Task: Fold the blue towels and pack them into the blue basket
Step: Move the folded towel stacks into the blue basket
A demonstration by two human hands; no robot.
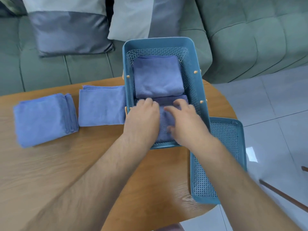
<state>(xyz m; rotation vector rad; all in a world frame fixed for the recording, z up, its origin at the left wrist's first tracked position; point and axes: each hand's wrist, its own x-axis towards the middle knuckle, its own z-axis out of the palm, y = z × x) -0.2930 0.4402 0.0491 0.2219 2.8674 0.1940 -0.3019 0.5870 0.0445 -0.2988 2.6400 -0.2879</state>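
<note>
In the basket (191, 84), both hands press the near towel (165, 129). The left hand (143, 117) lies flat on it; the right hand (185, 122) seems spread, though blur hides its fingers. The far towel (158, 77) lies beyond. Two folded towels (43, 120) (101, 105) sit on the table (83, 164), left of the basket.

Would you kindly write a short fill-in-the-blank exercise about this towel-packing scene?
The left hand and right hand rest on a folded blue towel ____ the blue perforated plastic basket.
____ more folded towels lie on the brown wooden table, left of the basket.
The blue perforated lid lies to the basket's ____.
Missing words: inside, two, right.
</note>
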